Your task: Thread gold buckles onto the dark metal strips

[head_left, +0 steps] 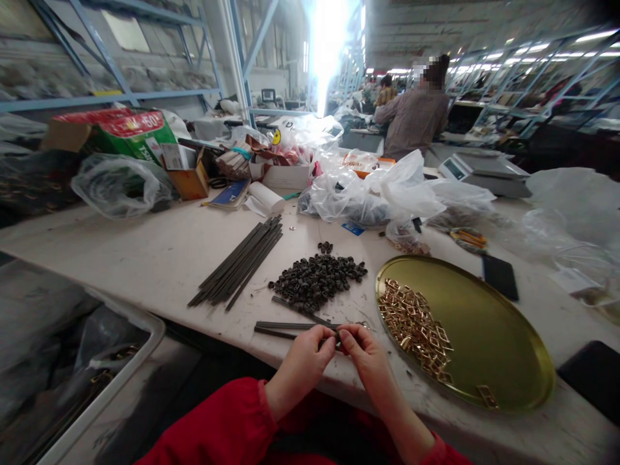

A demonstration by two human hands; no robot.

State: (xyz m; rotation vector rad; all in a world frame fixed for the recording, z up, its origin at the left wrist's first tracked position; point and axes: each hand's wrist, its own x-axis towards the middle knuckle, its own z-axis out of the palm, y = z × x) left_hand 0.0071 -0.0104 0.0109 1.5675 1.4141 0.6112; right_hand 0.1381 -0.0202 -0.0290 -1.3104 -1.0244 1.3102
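My left hand and my right hand meet at the table's front edge, fingertips pinched together. Between them shows a small dark piece, mostly hidden by the fingers; its kind I cannot make out. Just behind the hands lie a few dark flat strips, partly covered by my fingers. Beyond these sits a heap of small dark loops. To the right, a round gold-coloured tray carries a pile of gold rectangular buckles, with one buckle apart near its front rim.
A bundle of long dark strips lies left of the loops. Clear plastic bags, a paper roll and boxes line the back. A phone touches the tray's right side. A white bin stands lower left. Another person is farther back.
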